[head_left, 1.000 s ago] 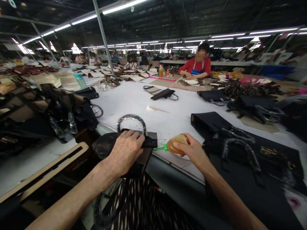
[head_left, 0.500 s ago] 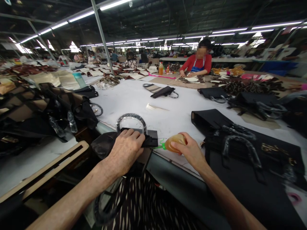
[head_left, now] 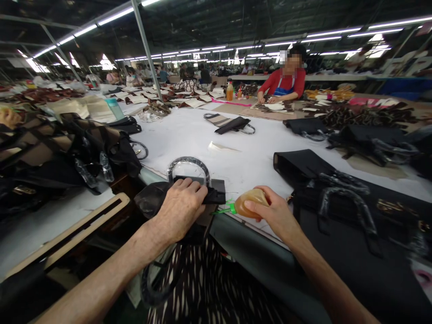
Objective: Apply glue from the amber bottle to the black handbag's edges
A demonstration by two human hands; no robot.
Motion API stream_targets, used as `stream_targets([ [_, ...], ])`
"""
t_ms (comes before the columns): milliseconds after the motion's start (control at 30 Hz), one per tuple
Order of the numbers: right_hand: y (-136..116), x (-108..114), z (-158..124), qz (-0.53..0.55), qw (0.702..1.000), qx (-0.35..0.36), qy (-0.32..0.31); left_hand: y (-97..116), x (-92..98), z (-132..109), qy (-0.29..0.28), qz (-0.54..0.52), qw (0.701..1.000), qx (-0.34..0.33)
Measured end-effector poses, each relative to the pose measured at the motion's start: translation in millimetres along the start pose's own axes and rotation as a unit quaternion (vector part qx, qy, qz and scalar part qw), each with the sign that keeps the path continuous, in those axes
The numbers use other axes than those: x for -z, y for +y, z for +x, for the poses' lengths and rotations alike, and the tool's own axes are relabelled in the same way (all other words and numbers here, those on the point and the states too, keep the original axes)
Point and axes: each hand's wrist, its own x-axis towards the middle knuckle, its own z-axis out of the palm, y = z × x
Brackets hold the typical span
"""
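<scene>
My left hand point(head_left: 185, 204) is closed over the top edge of a black handbag point(head_left: 216, 191) at the table's near edge. One ring-shaped handle point(head_left: 189, 161) in clear wrap stands up behind my fingers; another hangs below by my lap. In my right hand point(head_left: 273, 209) is a squeeze bottle point(head_left: 251, 202) of amber liquid, probably glue, tipped on its side. Its green nozzle point(head_left: 222, 210) points left, close to the bag's right end; whether it touches cannot be made out. The fingertips of my left hand are partly hidden.
Black handbags point(head_left: 337, 198) with wrapped handles lie at the right, and more bag pieces point(head_left: 67, 148) are heaped at the left. A slotted tan board point(head_left: 87, 229) juts out at the lower left. Across the white table point(head_left: 168, 135) a co-worker in red point(head_left: 286, 83) handles pieces.
The view has shifted slightly, so most things sit a little further right. The green nozzle now tilts down more to the left. Both hands keep their holds.
</scene>
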Motion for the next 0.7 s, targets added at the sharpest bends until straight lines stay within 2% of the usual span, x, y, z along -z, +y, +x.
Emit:
stream_targets([
  [700,-33.4,1.4,-37.0,-0.038,0.998,-0.025,-0.037,-0.3,-0.3,-0.2,-0.010,0.015,1.000,0.000],
])
